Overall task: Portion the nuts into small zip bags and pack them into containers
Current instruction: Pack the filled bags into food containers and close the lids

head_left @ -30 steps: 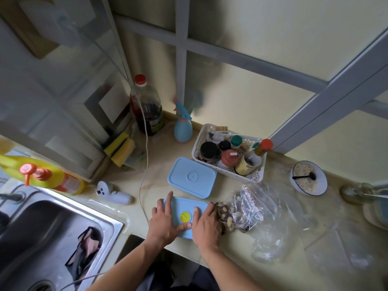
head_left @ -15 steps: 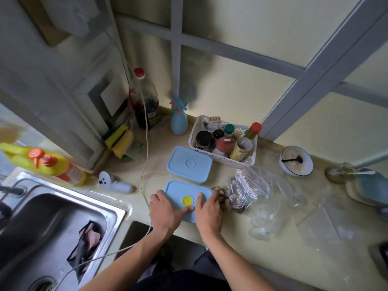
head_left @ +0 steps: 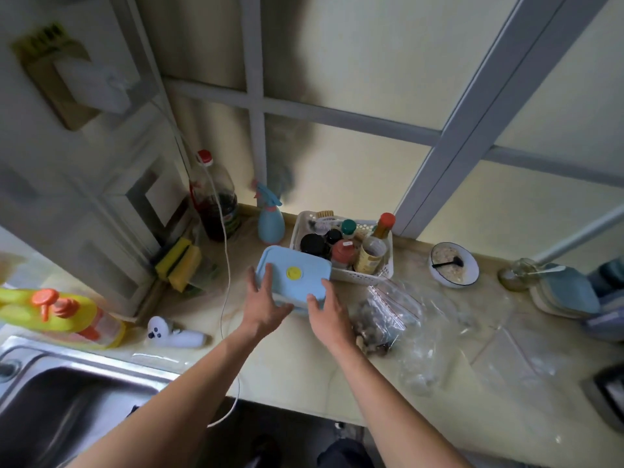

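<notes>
A light blue container (head_left: 297,270) with a yellow dot on its lid sits on top of a second blue container (head_left: 299,308), of which only a near strip shows. My left hand (head_left: 265,304) holds the top container at its left side, fingers over the lid and thumb at the front. At the near right corner, my right hand (head_left: 329,315) grips the same container. A clear zip bag of nuts (head_left: 381,315) lies just right of my right hand. Empty clear bags (head_left: 506,349) are spread over the counter further right.
A white basket (head_left: 358,276) of jars and bottles stands right behind the containers. A blue spray bottle (head_left: 270,219) and a dark bottle (head_left: 216,204) stand by the wall. A bowl with a spoon (head_left: 454,263) sits to the right. The sink (head_left: 67,400) and a white cable (head_left: 224,282) are on the left.
Both hands lifted the yellow-dot container away from the counter's front edge and set it on the other blue container by the basket. The view has tilted up.
</notes>
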Available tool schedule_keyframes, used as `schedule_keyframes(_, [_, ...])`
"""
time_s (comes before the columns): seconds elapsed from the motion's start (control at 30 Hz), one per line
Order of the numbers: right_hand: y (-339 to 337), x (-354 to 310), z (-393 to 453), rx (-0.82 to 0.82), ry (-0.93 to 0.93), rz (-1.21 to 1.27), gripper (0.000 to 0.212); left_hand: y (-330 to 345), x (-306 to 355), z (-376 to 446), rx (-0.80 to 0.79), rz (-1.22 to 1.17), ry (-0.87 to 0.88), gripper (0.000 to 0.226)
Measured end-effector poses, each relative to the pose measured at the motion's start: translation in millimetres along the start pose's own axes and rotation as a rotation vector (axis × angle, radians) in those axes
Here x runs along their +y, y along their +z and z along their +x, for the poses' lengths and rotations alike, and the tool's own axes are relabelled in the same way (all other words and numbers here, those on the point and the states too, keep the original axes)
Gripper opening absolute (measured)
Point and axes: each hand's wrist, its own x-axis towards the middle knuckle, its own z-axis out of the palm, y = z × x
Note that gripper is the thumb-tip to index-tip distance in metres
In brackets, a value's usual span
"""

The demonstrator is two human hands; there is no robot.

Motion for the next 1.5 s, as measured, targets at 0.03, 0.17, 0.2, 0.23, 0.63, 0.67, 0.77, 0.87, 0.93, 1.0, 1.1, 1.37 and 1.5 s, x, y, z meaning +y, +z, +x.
schedule_keyframes(0.03, [0, 0, 1, -0.023, 0.002, -0.011, 0.056, 2, -3, 2, -0.004, 0.034, 0.006, 0.104])
schedule_keyframes(0.17, [-1, 5, 2, -0.022, 0.022, -0.007, 0.056, 14, -2, 0, 0.029, 0.128, -0.029, 0.102])
schedule_keyframes(0.2, [-2, 9, 1, -0.007, 0.021, 0.010, 0.055, 17, 1, -4, 0.061, 0.170, -0.037, 0.101])
schedule_keyframes(0.23, [-4, 11, -2, 0.001, 0.023, 0.025, 0.054, 19, 6, -9, 0.116, 0.206, -0.029, 0.099])
schedule_keyframes(0.63, [-106, 88, -30, 0.292, 0.181, 0.160, 0.019, 111, 98, -83, 0.158, 0.094, 0.511, 0.033])
schedule_keyframes(0.67, [-117, 96, -28, 0.315, 0.187, 0.171, 0.018, 123, 108, -85, 0.109, 0.075, 0.542, 0.029])
schedule_keyframes(0.77, [-153, 123, -29, 0.368, 0.226, 0.229, 0.016, 160, 139, -96, -0.030, 0.049, 0.603, 0.025])
schedule_keyframes(0.87, [-201, 156, -35, 0.477, 0.261, 0.293, 0.017, 202, 179, -107, -0.159, 0.047, 0.617, 0.030])
schedule_keyframes(0.93, [-242, 180, -45, 0.599, 0.295, 0.301, 0.016, 236, 210, -110, -0.246, 0.046, 0.622, 0.032])
schedule_keyframes(1.0, [-286, 206, -56, 0.736, 0.335, 0.266, 0.017, 274, 244, -115, -0.312, 0.071, 0.620, 0.029])
schedule_keyframes(1.1, [-347, 245, -71, 0.839, 0.337, 0.209, 0.015, 334, 300, -132, -0.414, 0.027, 0.536, 0.019])
schedule_keyframes(1.37, [-494, 328, -80, 1.062, 0.175, 0.061, 0.010, 452, 421, -193, -0.830, -0.348, -0.155, 0.105])
schedule_keyframes(1.5, [-562, 379, -69, 1.098, 0.246, -0.136, 0.012, 485, 449, -205, -0.894, -0.447, -0.276, 0.117])
